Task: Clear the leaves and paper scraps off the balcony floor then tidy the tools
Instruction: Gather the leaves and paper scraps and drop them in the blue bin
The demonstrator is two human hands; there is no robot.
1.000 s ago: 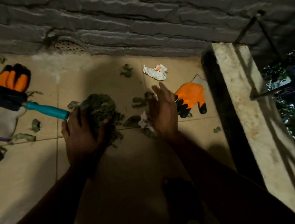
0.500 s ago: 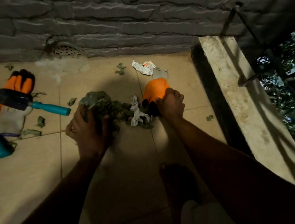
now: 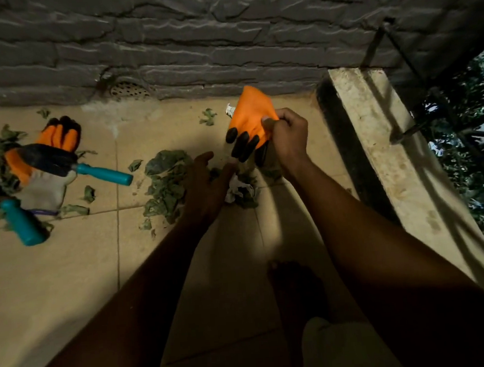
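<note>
At two o'clock from the leaf pile, an orange glove is pinched aloft by the right hand, probably for donning, while the left hand is spread just beside a paper scrap.

The beige tiled balcony floor carries a heap of dry green leaves at centre, with a crumpled white paper scrap touching it at 3 o'clock. At 9 o'clock lies an orange-and-grey work glove, with a black teal-handled trowel across it.
</note>
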